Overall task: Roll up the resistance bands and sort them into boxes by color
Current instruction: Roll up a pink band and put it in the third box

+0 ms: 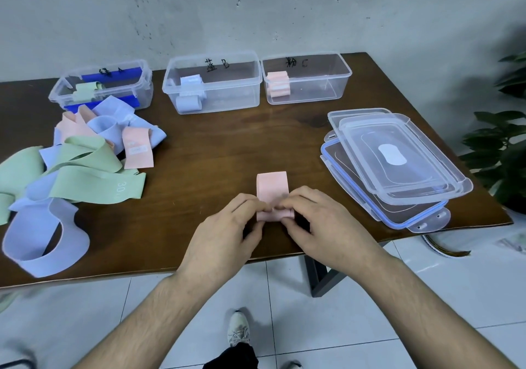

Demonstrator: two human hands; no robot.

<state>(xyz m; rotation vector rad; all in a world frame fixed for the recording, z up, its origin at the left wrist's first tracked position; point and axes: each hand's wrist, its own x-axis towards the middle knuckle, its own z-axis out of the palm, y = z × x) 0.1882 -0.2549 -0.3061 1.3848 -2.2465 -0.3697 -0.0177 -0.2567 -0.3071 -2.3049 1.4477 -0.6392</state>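
Note:
A pink resistance band [271,186] lies flat on the brown table [216,152], its near end curled into a small roll. My left hand [227,235] and my right hand [318,226] pinch that roll from either side with fingertips and thumbs. Three clear boxes stand at the back: the left box [142,84] holds a green roll [85,91], the middle box [242,84] holds blue rolls [190,92], the right box [327,84] holds a pink roll [279,84]. A pile of loose green, blue and pink bands [76,155] lies at the left.
Stacked clear lids [398,166] sit on the table's right side, near its edge. A potted plant [501,146] stands beyond the right edge. White tiled floor and my shoe [238,330] show below the near table edge.

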